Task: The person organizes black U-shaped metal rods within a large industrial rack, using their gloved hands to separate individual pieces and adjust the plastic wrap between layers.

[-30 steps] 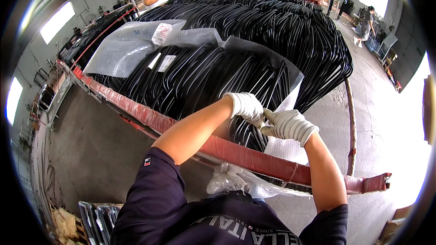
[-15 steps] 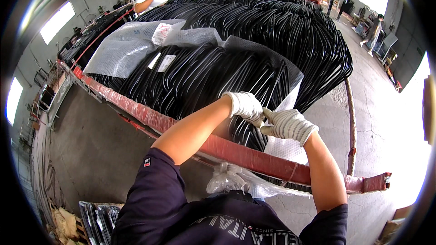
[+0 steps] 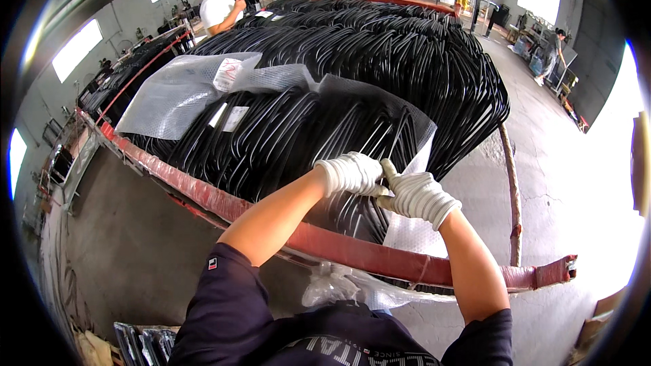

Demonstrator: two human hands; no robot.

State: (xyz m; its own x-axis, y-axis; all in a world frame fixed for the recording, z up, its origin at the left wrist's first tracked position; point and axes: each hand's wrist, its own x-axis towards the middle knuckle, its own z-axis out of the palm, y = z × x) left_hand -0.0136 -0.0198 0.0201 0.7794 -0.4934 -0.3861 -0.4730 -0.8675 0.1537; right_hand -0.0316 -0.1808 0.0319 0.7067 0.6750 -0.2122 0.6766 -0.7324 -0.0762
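One gloved left hand (image 3: 354, 173) met the right hand (image 3: 419, 198), fingertips close together; fingers were bent, but whether they gripped anything could not be told. Black tubes (image 3: 271, 132) lay bundled beneath and beyond them, behind a red rail (image 3: 352, 247), with bubble wrap (image 3: 408, 234) below the right hand.

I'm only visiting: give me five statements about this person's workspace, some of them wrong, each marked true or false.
1. The left hand and right hand are both gloved. True.
2. The hands are spread wide apart. False: they are close together.
3. Bubble wrap covers part of the bent pieces. True.
4. The bent pieces are bright yellow. False: they are black.
5. A red rail runs along the near side of the bent pieces. True.
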